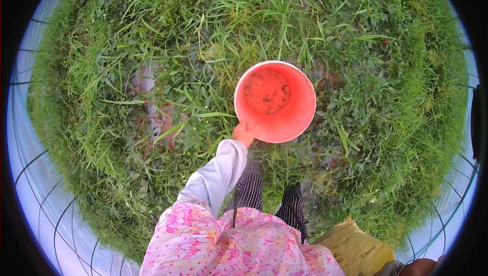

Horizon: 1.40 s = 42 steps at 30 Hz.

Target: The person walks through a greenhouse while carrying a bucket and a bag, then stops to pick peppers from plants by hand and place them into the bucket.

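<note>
Head view showed, nearest to me, my pink flowered smock (229,245) and striped trouser legs (249,187), with a yellow sack (356,249) lying on the ground at the lower right. My other hand was hard to make out; a rounded shape at the bottom right corner may have been it, so I could not tell its state. My left hand (244,133), at the end of a pale sleeve (218,174), was clenched on the near rim of the red bucket (277,102), which hung over the grass (152,47) ahead of my feet. I judged the grip risky: fingers pinched one side of the rim only, so the bucket could tip or slip, spilling what lay inside into the tall weeds, where small red bits would be hard to find. The bucket looked round, bright red plastic, mouth up toward me, with a shallow layer of reddish matter and a few dark specks on its bottom. Farther off, small red fruits dotted the greenery.
</note>
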Motion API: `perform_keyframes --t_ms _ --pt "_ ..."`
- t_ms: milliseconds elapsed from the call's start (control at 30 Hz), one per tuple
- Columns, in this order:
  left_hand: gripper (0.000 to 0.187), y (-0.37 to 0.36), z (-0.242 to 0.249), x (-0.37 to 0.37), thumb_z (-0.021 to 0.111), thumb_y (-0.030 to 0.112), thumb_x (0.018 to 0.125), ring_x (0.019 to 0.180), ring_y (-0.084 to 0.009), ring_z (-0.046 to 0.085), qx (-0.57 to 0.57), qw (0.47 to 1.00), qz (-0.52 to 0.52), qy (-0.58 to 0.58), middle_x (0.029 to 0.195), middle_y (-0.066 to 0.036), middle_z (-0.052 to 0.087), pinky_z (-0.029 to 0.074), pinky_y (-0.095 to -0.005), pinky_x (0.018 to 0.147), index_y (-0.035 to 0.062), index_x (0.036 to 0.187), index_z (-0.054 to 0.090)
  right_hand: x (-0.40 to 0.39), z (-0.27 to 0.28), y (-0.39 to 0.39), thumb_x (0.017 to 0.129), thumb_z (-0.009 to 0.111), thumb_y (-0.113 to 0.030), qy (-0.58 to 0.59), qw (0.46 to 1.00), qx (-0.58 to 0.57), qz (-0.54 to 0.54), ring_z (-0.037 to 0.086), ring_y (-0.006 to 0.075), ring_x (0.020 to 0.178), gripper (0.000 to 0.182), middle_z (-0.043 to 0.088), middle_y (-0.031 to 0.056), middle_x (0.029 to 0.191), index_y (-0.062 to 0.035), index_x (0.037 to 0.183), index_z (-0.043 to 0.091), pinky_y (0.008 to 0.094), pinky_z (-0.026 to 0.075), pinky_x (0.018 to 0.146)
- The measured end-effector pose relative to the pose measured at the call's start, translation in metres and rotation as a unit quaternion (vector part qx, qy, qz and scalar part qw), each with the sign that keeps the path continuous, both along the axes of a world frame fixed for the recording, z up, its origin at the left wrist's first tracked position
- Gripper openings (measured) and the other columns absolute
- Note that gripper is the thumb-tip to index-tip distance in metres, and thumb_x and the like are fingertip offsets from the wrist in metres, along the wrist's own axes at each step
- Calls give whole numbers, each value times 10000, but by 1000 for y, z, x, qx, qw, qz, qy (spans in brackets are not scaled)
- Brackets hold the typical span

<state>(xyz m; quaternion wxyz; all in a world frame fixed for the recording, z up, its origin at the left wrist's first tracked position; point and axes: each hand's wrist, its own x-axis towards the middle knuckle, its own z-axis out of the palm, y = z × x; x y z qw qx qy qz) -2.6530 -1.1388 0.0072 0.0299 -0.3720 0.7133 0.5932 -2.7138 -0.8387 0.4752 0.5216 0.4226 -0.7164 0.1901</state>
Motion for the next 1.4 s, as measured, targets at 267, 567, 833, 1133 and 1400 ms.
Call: perform_keyframes --t_ms 267,567,833,1133,1400 --pt "475 -3 -89 25 683 246 678 839 -375 579 -111 962 141 -206 868 -262 582 441 -402 770 -81 949 470 -6 -1 -13 842 478 -17 14 1000 18 -13 552 196 687 267 526 143 917 10 1059 326 301 483 573" --pt "293 -22 -70 -25 568 98 694 472 -205 576 127 963 101 -214 701 -138 603 468 -319 399 -39 941 489 0 23 -35 840 499 -22 59 998 16 -24 548 192 650 142 535 141 846 26 948 419 291 479 558" --pt "236 -67 27 -74 493 88 733 453 -192 553 229 959 99 -137 663 -126 609 470 -272 398 -44 912 575 1 75 -56 839 517 -27 152 987 -47 19 544 188 618 69 543 139 782 39 849 501 282 475 545" --pt "134 -151 94 -52 497 35 707 476 -169 540 353 902 235 -82 654 -103 580 495 -261 415 -30 800 568 -14 126 -58 687 471 113 172 970 -172 -19 428 150 718 429 535 -3 914 -133 1037 499 399 329 563" --pt "136 -180 96 -88 481 58 731 544 -184 562 396 848 352 1 688 -107 583 518 -261 454 -4 833 546 -124 105 -25 687 454 115 139 961 -240 3 349 114 671 330 413 -57 772 -145 890 465 398 292 566"
